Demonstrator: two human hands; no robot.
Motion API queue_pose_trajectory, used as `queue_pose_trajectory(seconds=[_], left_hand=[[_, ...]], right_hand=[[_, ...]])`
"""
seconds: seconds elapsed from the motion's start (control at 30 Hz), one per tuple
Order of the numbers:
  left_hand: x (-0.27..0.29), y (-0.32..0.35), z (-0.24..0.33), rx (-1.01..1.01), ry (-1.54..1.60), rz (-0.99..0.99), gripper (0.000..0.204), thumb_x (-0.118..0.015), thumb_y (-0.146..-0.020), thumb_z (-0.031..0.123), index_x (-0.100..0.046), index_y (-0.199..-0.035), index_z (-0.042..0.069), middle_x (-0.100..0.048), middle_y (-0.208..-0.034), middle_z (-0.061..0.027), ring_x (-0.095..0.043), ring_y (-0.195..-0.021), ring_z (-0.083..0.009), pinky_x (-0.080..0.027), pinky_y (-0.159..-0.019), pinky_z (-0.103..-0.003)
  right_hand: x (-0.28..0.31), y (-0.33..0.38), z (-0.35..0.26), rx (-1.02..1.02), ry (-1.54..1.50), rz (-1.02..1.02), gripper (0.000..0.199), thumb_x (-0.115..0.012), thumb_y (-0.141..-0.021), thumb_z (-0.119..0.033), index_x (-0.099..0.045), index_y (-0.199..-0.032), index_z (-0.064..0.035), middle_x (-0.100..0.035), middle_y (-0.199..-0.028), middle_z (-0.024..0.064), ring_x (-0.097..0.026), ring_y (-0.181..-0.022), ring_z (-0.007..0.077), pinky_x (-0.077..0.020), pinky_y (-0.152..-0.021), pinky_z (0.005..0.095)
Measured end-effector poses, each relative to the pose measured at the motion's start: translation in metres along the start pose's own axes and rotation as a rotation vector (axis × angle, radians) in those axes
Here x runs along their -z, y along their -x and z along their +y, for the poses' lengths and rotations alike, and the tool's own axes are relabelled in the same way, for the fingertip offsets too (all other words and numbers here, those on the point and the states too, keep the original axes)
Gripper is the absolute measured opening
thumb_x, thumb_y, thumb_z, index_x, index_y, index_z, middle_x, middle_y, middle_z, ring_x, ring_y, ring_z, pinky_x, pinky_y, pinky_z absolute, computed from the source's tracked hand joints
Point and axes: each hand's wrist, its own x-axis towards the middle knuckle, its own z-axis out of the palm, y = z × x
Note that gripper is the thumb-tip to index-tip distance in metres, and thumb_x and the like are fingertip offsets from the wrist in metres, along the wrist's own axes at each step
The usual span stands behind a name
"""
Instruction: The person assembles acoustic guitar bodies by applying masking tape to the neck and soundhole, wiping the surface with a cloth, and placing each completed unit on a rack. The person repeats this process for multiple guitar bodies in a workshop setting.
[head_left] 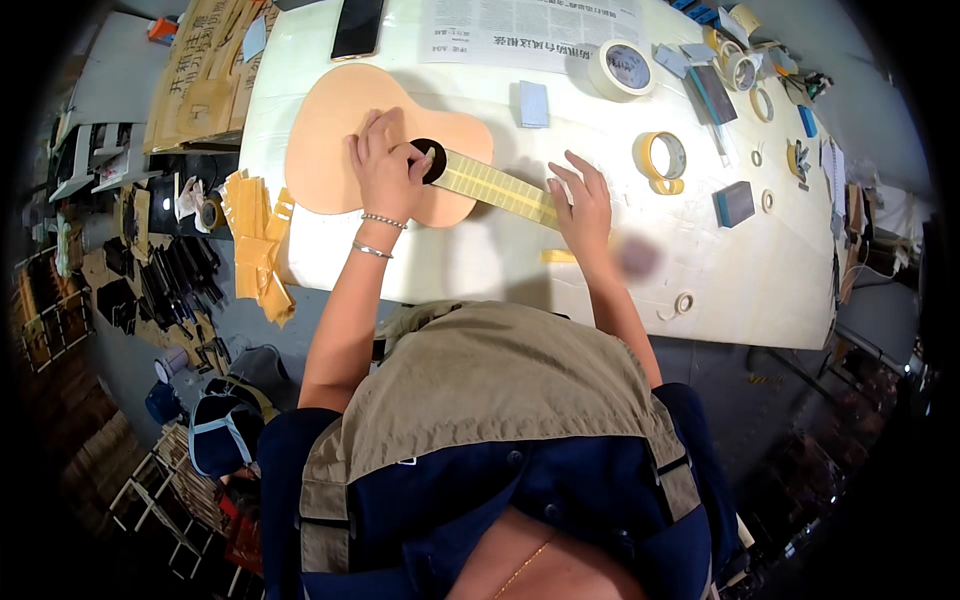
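Observation:
A small pale guitar (325,140) lies face up across the table, its body to the left and its neck (500,187) slanting down to the right. Yellowish tape covers the fretboard. My left hand (388,172) rests on the top beside the dark sound hole (429,158), fingers apart; its thumb and forefinger reach the hole's rim. Over the far end of the neck is my right hand (583,205), fingers spread and partly raised. How firmly it touches the neck is unclear. A brownish blurred shape (638,257) beyond the right wrist appears to be the headstock.
Tape rolls (662,160) and a large white roll (621,70) sit to the right, with sanding blocks (735,204) among them. A phone (357,28) and a newspaper sheet (530,35) lie at the back. Tape strips (258,240) hang off the left edge beside cardboard (205,80).

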Motion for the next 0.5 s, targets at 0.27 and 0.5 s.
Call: queue_pose_trajectory(seconds=[0.27, 0.5], left_hand=[[0.079, 0.075, -0.095, 0.507, 0.363, 0.139, 0.014, -0.067, -0.082, 0.013, -0.063, -0.082, -0.001, -0.064, -0.075, -0.0076, -0.059, -0.066, -0.0197, -0.050, -0.067, -0.030], [0.138, 0.131, -0.209, 0.677, -0.208, -0.199, 0.023, -0.072, -0.077, 0.026, -0.067, -0.082, 0.005, -0.067, -0.076, -0.0104, -0.065, -0.068, -0.0227, -0.050, -0.064, -0.032]], right_hand=[[-0.004, 0.008, 0.016, -0.049, 0.029, 0.022, 0.016, -0.060, -0.087, -0.013, -0.067, -0.100, -0.0098, -0.060, -0.114, 0.0104, -0.057, -0.104, 0.0277, -0.0463, -0.088, 0.0363], [-0.007, 0.004, 0.011, -0.061, 0.084, 0.000, 0.017, -0.058, -0.089, -0.016, -0.068, -0.098, -0.0060, -0.063, -0.108, 0.0100, -0.059, -0.099, 0.0274, -0.0470, -0.085, 0.0355]])
